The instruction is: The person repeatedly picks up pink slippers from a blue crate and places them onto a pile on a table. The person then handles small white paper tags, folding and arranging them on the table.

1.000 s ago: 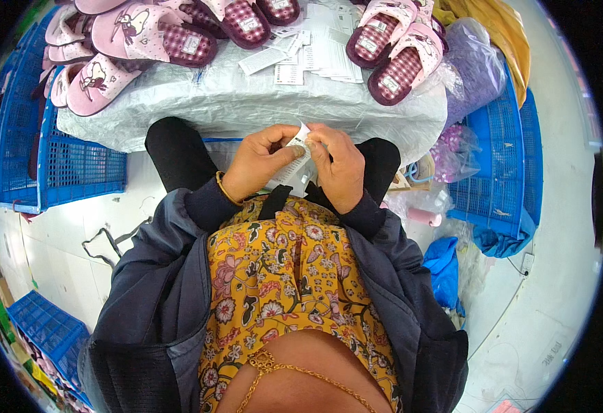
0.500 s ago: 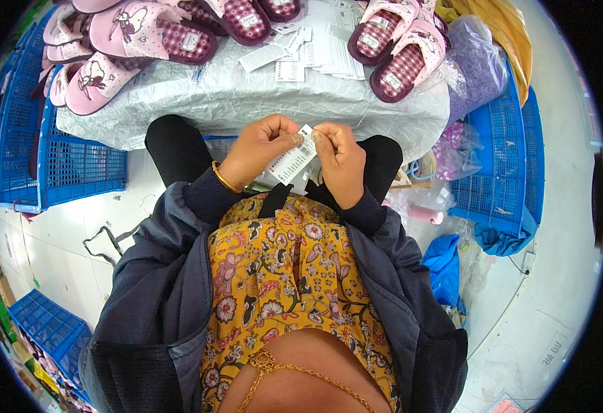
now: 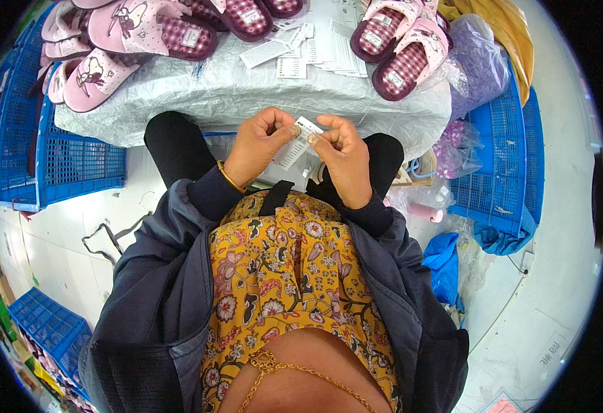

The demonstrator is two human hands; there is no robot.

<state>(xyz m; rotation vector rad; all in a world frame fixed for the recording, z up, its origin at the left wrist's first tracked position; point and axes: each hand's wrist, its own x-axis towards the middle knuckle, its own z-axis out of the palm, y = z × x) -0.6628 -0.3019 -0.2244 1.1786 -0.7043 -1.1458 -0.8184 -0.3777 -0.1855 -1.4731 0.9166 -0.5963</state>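
A white printed paper tag [image 3: 292, 153] is held up over my lap, just in front of the covered work table [image 3: 239, 103]. My left hand [image 3: 259, 148] pinches its upper left edge between thumb and curled fingers. My right hand [image 3: 345, 160] grips the upper right corner, thumb on the tag's face and fingers bent behind. Beyond my hands, more white tags [image 3: 292, 67] lie loosely stacked on the table. Pink slippers [image 3: 126, 31] with dark red checked insoles crowd the table's left part. Another pair of the slippers [image 3: 408, 62] sits to the right of the tags.
Blue plastic crates [image 3: 81, 168] stand left of the table, with another blue crate [image 3: 498, 165] at the right. Purple material in a clear bag [image 3: 477, 65] leans beside the table. A blue bag [image 3: 442, 265] and a pink roll [image 3: 425, 213] lie at my right. A black strap [image 3: 112, 237] is on the floor.
The tag has tilted and shifted slightly between my hands. My right hand's fingers have loosened and lifted a little, and its thumb has slid lower on the tag.
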